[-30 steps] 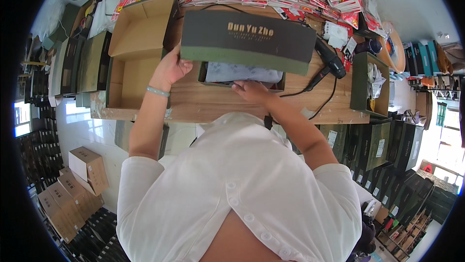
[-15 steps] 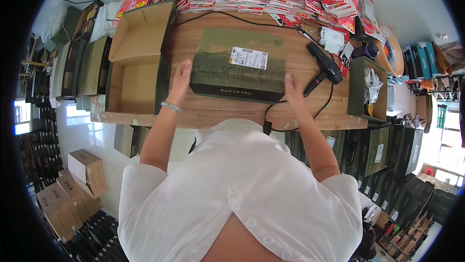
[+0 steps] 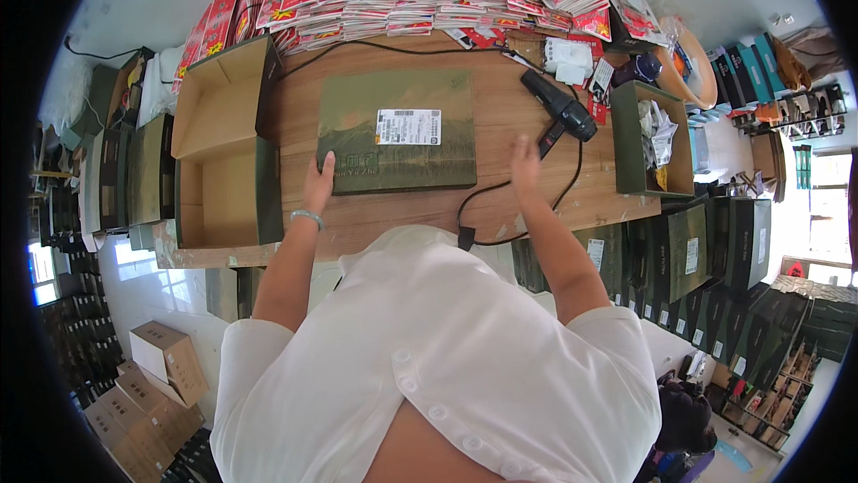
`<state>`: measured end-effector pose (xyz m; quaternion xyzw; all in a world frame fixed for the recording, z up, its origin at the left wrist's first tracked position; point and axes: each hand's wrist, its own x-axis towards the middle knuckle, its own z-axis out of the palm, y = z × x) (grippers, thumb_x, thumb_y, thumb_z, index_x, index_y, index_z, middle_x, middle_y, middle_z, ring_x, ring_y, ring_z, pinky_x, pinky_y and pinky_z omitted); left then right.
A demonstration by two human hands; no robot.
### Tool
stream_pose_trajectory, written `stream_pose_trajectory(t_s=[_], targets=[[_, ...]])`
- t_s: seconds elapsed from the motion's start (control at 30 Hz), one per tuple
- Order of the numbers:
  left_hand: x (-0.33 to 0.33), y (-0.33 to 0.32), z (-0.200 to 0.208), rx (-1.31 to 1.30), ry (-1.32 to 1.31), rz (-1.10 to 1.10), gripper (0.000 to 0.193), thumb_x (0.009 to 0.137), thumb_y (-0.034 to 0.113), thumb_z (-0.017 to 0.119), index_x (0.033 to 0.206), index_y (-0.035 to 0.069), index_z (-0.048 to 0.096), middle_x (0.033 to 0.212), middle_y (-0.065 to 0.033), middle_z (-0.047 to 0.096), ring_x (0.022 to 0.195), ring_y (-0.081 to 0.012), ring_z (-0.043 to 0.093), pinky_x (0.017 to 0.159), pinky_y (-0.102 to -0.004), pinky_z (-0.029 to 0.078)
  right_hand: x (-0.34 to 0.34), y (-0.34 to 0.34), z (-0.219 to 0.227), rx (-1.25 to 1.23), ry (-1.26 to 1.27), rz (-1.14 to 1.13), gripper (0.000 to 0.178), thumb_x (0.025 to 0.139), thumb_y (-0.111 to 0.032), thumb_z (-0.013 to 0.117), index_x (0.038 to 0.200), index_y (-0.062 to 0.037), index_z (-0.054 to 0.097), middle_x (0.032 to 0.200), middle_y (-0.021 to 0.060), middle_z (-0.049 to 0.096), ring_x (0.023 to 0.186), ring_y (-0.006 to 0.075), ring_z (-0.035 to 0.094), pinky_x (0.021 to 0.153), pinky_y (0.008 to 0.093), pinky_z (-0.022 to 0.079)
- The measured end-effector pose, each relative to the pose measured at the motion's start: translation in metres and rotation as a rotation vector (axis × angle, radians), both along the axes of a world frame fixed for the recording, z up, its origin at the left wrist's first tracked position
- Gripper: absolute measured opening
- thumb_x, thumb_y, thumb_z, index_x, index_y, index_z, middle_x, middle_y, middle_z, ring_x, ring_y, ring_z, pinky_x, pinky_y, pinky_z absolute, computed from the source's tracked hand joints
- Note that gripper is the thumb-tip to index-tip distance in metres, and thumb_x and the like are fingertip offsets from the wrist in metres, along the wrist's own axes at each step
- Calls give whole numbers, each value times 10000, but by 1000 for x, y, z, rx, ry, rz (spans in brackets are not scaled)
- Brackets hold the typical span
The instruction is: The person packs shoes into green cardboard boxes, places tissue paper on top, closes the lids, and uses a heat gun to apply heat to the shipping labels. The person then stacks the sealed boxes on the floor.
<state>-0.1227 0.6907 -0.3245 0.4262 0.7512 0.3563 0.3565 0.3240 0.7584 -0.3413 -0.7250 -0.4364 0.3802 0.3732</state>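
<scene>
A dark green cardboard box [image 3: 393,148], closed and bearing a white shipping label [image 3: 409,126], lies on the wooden table in front of me. At its left front corner rests my left hand [image 3: 319,181], thumb up against the edge and fingers stretched along the side; a pale bracelet [image 3: 307,218] circles that wrist. Off the box's right side, with a gap between, my right hand [image 3: 525,164] is held with fingers extended and nothing visible in it. Just beyond it lies a black hair dryer [image 3: 563,110], its handle close to my fingertips.
An opened box [image 3: 231,188] with a tan inside stands at left. Red printed packets [image 3: 384,9] are piled along the back. A green box of plastic-wrapped items [image 3: 657,143] sits at right. The dryer's cord [image 3: 465,212] loops across the table [image 3: 357,231]. Stacked boxes [image 3: 688,255] flank the table.
The whole view has shifted, the table things appearing further left. My right hand has come away from the box's right side, closer to the hair dryer. My left hand stays at the box.
</scene>
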Motion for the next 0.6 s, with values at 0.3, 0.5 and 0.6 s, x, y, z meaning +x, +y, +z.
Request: stream_pose_trajectory(t_s=[0.3, 0.5, 0.6], targets=[[49, -82, 20, -148, -338, 263, 812, 968, 463, 545, 1490, -43, 183, 1370, -244, 473, 1194, -305, 532, 1055, -353, 384, 90, 62, -57, -360, 290, -289, 377, 759, -302, 807, 975, -34, 652, 768, 78, 610, 695, 247, 595, 652, 408, 504], [61, -59, 15, 152, -189, 394, 811, 969, 279, 563, 1513, -29, 48, 1462, -298, 326, 1356, -362, 359, 1112, -385, 316, 94, 70, -11, -381, 1031, -279, 259, 755, -185, 729, 903, -57, 559, 801, 69, 566, 754, 235, 569, 708, 423, 513], [69, -39, 14, 143, 65, 428, 787, 983, 274, 536, 1517, -26, 41, 1500, -296, 274, 1379, -389, 323, 1114, -391, 306, 120, 86, -12, -226, 1370, -287, 177, 798, -186, 670, 819, -77, 533, 731, 51, 558, 682, 183, 578, 618, 338, 505]])
